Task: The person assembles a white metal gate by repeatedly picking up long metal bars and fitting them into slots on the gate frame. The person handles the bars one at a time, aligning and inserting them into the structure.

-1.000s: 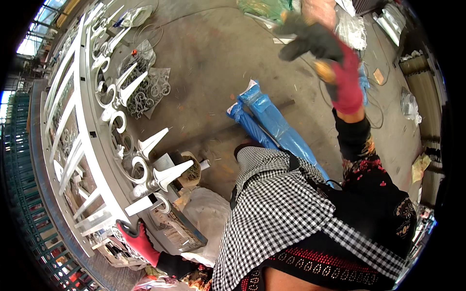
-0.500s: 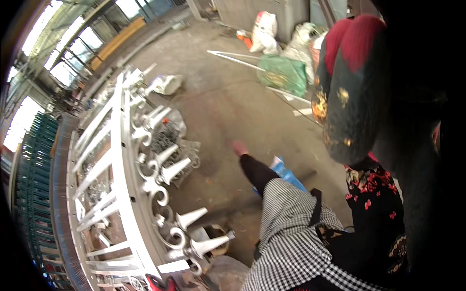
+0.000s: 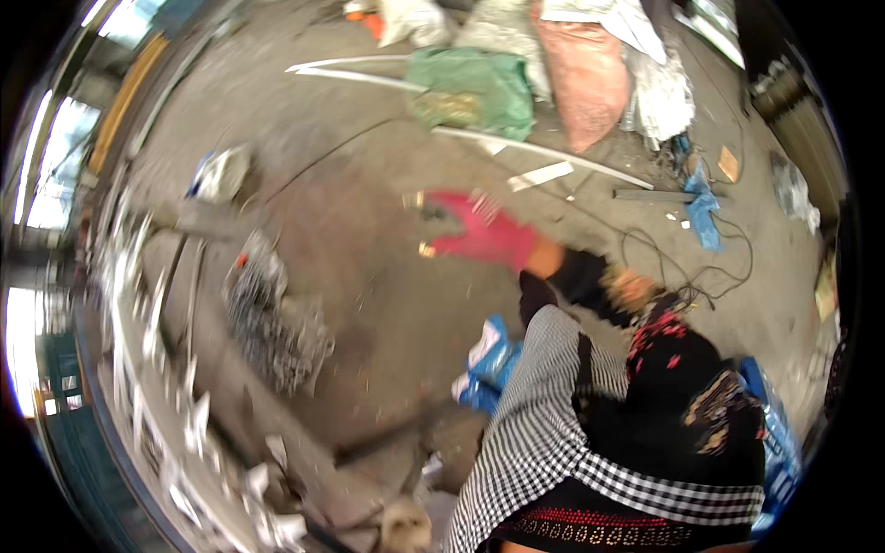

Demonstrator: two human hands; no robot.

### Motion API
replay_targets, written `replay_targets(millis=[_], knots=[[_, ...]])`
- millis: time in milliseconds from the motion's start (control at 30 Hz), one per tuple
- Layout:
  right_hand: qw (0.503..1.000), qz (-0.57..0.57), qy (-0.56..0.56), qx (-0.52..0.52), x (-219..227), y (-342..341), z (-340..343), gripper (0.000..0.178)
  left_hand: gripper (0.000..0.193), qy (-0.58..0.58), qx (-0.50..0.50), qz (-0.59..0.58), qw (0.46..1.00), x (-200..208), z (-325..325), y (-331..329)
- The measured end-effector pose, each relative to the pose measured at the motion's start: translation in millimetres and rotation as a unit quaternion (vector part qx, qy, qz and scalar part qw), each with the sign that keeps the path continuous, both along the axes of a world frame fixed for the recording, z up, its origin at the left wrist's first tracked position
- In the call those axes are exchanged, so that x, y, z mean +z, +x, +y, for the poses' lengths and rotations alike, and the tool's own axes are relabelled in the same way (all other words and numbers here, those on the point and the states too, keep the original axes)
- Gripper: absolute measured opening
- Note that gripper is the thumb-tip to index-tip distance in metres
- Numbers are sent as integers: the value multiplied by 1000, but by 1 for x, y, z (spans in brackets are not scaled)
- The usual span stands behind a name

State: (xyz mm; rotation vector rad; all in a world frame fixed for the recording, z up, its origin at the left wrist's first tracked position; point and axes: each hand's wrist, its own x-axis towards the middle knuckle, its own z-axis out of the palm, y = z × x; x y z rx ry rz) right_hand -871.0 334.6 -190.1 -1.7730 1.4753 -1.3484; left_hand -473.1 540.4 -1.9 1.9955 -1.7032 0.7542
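Note:
My right hand (image 3: 487,232), in a pink work glove, reaches out over the concrete floor from the right, past my black-clad leg. Its fingers are spread, with pale tips. Motion blurs the hand, and a small dark patch between the fingers cannot be made out; it seems to hold nothing. A dark sleeve covers the forearm, and a black-and-white checked apron (image 3: 544,396) lies over my lap. Blue-and-white packaging (image 3: 493,359) lies beside my leg. My left hand is out of the picture.
White metal railing (image 3: 138,369), blurred, runs along the left. Clear bags of small grey parts (image 3: 267,323) lie beside it. Farther off are a green sack (image 3: 489,88), an orange sack (image 3: 581,78) and long white strips (image 3: 553,158). A dark cable (image 3: 687,272) coils at right.
The view has swung right and down, moving the railing toward the left edge. My right hand, earlier close to the camera with fingers together, has moved down and away and spread its fingers.

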Motion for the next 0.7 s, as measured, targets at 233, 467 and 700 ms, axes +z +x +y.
replay_targets(millis=[233, 467, 700], knots=[[856, 256, 446, -56, -419, -133, -111, 69, 64, 516, -235, 287, 772, -353, -186, -211], [690, 432, 563, -143, -653, -330, -183, 77, 58, 671, -88, 352, 647, -550, -161, -234], [679, 462, 547, -161, -754, -399, -256, 70, 59, 762, 141, 335, 536, -585, -118, -194]])
